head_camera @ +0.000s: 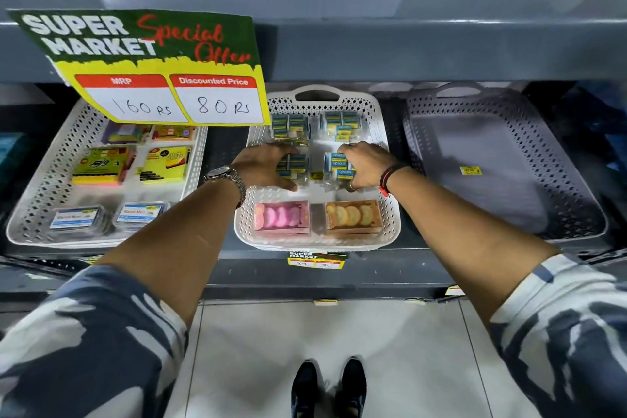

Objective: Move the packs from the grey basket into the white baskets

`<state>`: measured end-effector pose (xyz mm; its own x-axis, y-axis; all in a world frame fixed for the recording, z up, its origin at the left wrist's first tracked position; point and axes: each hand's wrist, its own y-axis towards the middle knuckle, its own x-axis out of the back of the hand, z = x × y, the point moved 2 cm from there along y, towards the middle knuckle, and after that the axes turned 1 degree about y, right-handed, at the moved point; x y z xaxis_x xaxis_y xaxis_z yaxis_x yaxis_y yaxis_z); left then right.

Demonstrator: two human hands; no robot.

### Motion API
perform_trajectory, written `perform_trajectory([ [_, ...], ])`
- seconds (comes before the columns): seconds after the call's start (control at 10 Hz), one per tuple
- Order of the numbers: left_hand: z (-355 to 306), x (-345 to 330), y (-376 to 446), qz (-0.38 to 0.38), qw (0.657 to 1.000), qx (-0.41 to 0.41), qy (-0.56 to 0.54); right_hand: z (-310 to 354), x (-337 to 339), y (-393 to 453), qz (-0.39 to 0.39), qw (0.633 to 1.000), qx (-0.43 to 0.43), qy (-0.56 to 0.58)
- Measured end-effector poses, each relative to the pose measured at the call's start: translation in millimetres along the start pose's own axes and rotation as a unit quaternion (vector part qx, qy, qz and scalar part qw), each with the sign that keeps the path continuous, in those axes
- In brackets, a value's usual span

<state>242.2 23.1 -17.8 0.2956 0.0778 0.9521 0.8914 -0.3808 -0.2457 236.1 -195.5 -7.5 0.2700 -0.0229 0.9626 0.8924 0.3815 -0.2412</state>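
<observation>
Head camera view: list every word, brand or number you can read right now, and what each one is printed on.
"SUPER MARKET", "Special Offer", "MRP", "160 Rs", "Discounted Price", "80 Rs": large green and yellow offer card hanging from the upper shelf.
"apsara": blue and yellow pack under the right hand, in the middle white perforated basket.
"SUPER MARKET": small shelf-edge tag; its numbers are blurred.
Unreadable: yellow sticker in the grey perforated basket, and the labels in the left white perforated basket.

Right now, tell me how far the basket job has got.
Done: the grey basket holds no packs, only a yellow sticker. In hand: the left hand and right hand each rest on a blue pack in the middle white basket. Left: apparently just settling those two.
</observation>
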Motion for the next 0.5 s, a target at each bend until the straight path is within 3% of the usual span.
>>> perform_trajectory([
  [0.3,-5.8,1.2,-8.3,0.003,1.0,0.01,-0.013,2.0,-2.2,-1.2,0.027,1.0,-0.01,-0.003],
  [0.5,-31.8,1.8,-35.9,-0.147,0.988,-0.012,-0.035,-5.8,1.8,-28.0,0.039,0.999,0.015,0.012],
])
